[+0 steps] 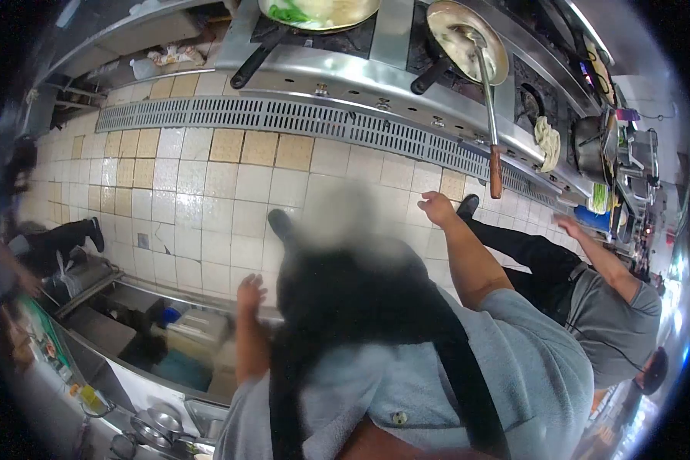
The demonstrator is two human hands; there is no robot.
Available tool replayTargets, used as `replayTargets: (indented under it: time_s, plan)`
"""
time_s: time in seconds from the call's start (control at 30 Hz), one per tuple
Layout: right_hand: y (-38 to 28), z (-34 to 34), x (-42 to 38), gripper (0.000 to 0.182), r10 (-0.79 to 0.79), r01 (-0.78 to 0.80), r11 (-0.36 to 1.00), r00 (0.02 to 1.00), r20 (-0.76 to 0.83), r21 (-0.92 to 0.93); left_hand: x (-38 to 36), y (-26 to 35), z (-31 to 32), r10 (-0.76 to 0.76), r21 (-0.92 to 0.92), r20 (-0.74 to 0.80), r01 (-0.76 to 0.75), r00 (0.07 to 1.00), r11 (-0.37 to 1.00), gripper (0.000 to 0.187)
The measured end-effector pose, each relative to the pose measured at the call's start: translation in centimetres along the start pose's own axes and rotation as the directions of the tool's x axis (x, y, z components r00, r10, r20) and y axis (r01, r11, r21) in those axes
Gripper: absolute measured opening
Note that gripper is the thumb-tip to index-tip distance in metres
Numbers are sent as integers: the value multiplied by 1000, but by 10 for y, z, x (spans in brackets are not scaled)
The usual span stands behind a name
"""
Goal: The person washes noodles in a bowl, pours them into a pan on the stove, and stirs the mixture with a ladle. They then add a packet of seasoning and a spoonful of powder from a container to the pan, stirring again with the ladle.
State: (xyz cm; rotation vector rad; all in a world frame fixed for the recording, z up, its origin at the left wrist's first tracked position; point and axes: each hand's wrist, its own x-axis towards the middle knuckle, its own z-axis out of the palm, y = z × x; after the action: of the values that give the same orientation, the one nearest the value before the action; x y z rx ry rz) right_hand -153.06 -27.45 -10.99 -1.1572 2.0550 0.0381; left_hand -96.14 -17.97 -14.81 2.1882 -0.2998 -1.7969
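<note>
Low at the left, my left hand (251, 294) hangs beside the counter edge, fingers apart and holding nothing. My right hand (437, 208) is over the tiled floor, its fingers loosely spread and nothing in them. Beyond it, on the stove (391, 80), sits a pan (489, 73) with pale creamy food and a ladle (486, 100) whose wooden handle sticks out over the front edge, nearest to my right hand. Another pan (314, 17) holds pale food with something green at its left side; its black handle points toward the floor.
A co-worker (617, 318) in a grey shirt stands close on the right, one arm toward the stove. Another person (61, 238) is at the far left. An open drawer or fridge (123, 330) with containers lies lower left. A floor grate (284, 115) runs before the stove; a pot (590, 146) stands right.
</note>
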Motion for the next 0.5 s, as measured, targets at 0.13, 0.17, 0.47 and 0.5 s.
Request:
replayTargets:
  time_s: [0.13,0.17,0.47,0.5]
  plan:
    - [26,-1,-6,46,40,-40,999,999,-5,36,12,5,2,-9,-30,1,10,1000,1000,39]
    - [43,5,-1,46,53,-51,996,998,-16,79,10,8,4,23,-15,20,-22,1000,1000,48]
    - [41,-12,3,50,272,-300,884,954,128,358,9,18,36,69,57,17,-70,997,996,59]
    - [39,-13,13,52,253,-275,873,961,108,402,13,12,38,76,34,30,-77,997,996,59]
